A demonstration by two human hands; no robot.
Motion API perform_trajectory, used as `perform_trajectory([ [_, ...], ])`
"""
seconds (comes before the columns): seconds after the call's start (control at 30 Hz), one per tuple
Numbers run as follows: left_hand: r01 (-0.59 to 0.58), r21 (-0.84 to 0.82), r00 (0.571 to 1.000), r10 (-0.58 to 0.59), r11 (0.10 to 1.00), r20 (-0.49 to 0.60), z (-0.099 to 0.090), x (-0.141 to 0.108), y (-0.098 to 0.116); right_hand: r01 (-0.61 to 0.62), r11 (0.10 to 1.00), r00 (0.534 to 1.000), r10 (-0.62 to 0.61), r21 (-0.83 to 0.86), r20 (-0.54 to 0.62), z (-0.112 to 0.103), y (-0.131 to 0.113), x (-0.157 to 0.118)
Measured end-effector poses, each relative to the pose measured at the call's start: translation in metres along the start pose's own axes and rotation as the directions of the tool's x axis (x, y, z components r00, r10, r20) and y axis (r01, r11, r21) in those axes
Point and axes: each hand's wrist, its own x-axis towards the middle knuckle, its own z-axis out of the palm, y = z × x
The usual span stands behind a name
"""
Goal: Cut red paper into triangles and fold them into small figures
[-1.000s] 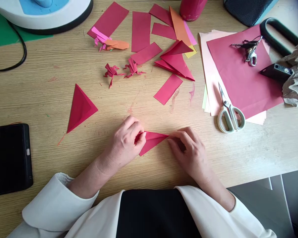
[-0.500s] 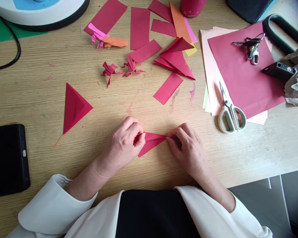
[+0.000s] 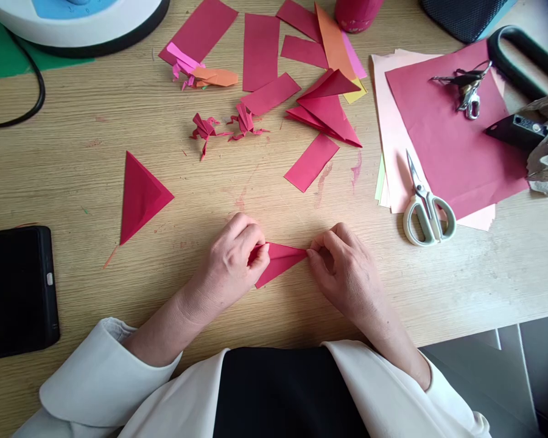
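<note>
Your left hand (image 3: 232, 261) pinches folded paper (image 3: 283, 260) at left, your right hand (image 3: 347, 267) at right tip; paper spans between, low over table (image 3: 219, 194). Likely creasing step; next move calls for matched edges, firm press.

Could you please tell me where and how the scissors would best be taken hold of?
Probably grip the scissors by their pale handle loops, coming from the person's side with the nearer right hand: the loops face the person, while the pointed blades face away, over the paper sheets.
</note>
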Motion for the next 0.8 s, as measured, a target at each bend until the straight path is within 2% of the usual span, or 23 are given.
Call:
perform_trajectory([
  [0.13, -0.005, 0.002, 1.000, 0.005, 1.000, -0.002, 0.000, 0.000, 0.000, -0.010, 1.000, 1.000, 0.010, 0.005, -0.012, 0.000, 0.001, 0.000],
  [0.33, -0.003, 0.010, 1.000, 0.003, 1.000, -0.008, 0.001, 0.000, -0.001, 0.139, 0.983, 0.985, -0.125, 0.116, -0.120, 0.000, 0.014, -0.020],
  [0.5, 0.006, -0.003, 1.000, -0.006, 1.000, -0.001, 0.001, 0.000, -0.001, 0.313, 0.945, 0.944, -0.321, -0.097, -0.076, 0.003, 0.021, -0.036],
  [0.8, 0.008, -0.004, 1.000, -0.008, 1.000, 0.001, 0.001, -0.001, 0.000, 0.335, 0.905, 0.936, -0.351, -0.263, -0.016, 0.007, 0.019, -0.030],
])
